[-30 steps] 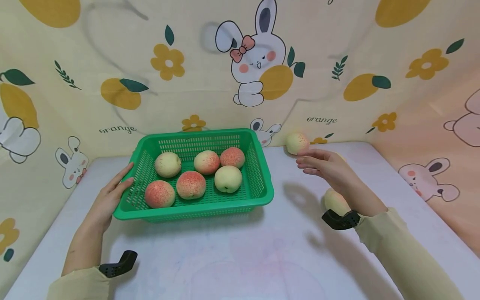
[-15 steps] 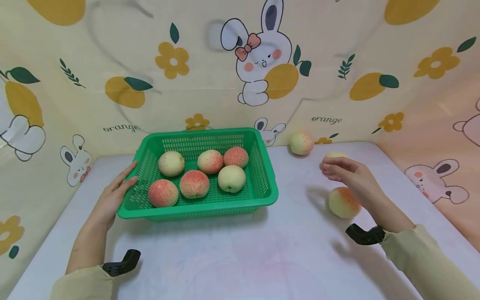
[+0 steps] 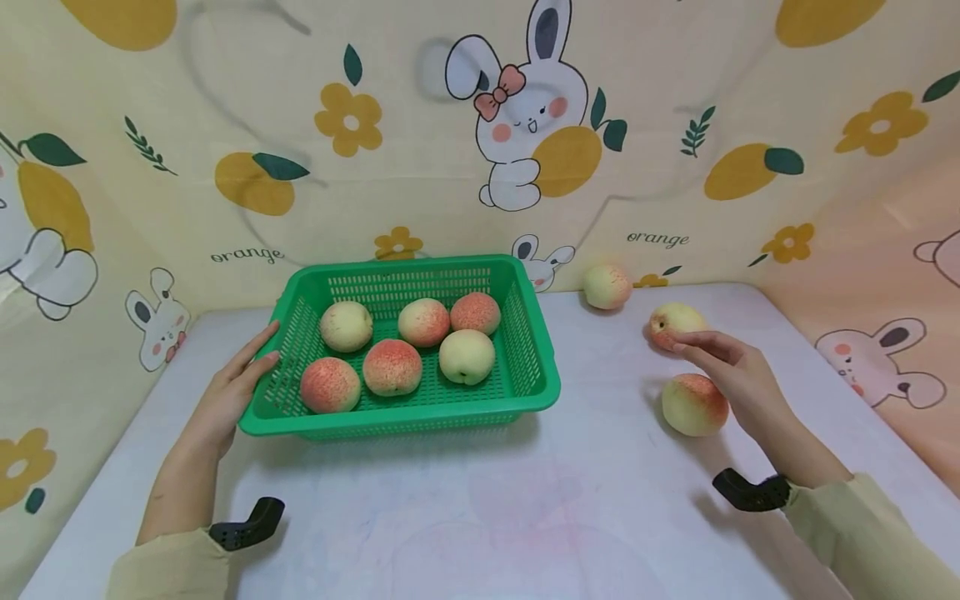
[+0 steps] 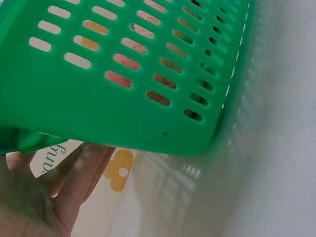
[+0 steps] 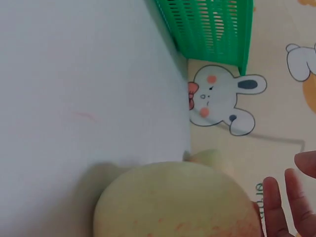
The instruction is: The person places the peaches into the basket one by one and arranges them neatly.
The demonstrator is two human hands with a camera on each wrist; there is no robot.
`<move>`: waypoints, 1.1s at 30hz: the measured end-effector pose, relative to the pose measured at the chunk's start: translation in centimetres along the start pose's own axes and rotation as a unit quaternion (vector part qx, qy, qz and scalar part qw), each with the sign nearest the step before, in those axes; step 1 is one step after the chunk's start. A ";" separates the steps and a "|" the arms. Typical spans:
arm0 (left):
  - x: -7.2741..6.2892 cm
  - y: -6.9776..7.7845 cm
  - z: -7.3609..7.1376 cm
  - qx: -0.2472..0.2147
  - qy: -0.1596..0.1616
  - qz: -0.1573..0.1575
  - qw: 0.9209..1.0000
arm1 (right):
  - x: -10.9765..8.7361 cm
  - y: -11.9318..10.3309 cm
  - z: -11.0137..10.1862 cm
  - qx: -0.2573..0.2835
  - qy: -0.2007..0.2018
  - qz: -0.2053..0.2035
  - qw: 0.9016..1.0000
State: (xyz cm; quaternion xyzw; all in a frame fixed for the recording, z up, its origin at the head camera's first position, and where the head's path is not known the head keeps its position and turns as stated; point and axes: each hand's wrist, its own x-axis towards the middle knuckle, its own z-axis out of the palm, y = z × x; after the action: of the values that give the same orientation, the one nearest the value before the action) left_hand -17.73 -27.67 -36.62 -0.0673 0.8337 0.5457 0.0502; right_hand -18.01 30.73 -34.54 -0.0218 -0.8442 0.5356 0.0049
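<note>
My left hand [image 3: 228, 396] holds the left rim of a green plastic basket [image 3: 397, 417]; in the left wrist view its fingers [image 4: 81, 177] reach below the basket's rim, partly hidden. Several peaches, such as a red-speckled peach [image 3: 392, 367] and a pale peach [image 3: 467, 357], lie inside the basket. My right hand [image 3: 738, 379] hovers above the table at right, beside a yellow-and-red peach [image 3: 677, 323]; its fingertips overlap that peach in the head view, contact unclear. Below it sits a nearer peach [image 3: 694, 405], large in the right wrist view. The right fingers [image 5: 274, 202] look spread and hold nothing.
A third loose peach [image 3: 607, 287] stands at the back of the white table [image 3: 480, 517], near the printed cloth [image 3: 420, 167] with rabbits and oranges. Black straps [image 3: 251, 527] sit on both wrists.
My right hand has moved right and toward me, from beside the back peach to the yellow-and-red peach. The left hand stays at the basket rim; the head view has shifted slightly.
</note>
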 end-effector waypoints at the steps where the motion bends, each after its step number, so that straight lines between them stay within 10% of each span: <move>1: 0.0 0.0 0.0 0.002 0.000 0.001 1.000 | -0.1 0.1 0.0 -0.009 0.003 0.006 1.000; 20: -0.1 0.2 0.1 0.000 0.003 0.004 1.000 | -0.5 2.6 -1.1 -0.021 -0.056 0.120 0.991; 33: -0.1 0.1 0.1 -0.001 0.005 0.002 1.000 | -1.7 4.2 -1.3 0.013 -0.080 0.099 0.992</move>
State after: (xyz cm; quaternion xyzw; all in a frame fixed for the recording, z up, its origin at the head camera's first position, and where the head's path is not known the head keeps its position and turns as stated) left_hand -17.61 -27.55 -36.49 -0.0683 0.8334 0.5465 0.0450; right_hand -16.10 33.66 -37.75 -0.0622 -0.8284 0.5445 -0.1157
